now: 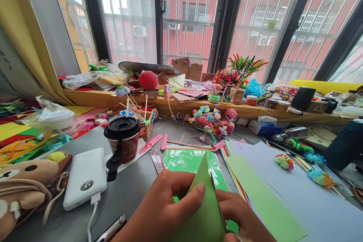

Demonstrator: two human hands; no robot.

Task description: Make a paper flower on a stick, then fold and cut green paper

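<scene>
My left hand (167,206) pinches a folded sheet of light green paper (205,215), the thumb lying on its near face and the pointed tip facing away from me. My right hand (238,211) is closed around scissors (220,208). Their narrow dark blade runs along the right edge of the paper; the handles are mostly hidden at the bottom of the view. Under both hands lies a shiny green packet (187,159). Right of it, a light green paper strip (261,193) rests on white sheets (283,174).
Left are a lidded coffee cup (124,143), a white power bank (86,177) with its cable, and a plush bear (25,185). Pink paper strips (151,143) and a pipe-cleaner flower bunch (208,119) lie beyond the packet. A dark bottle (346,145) stands right.
</scene>
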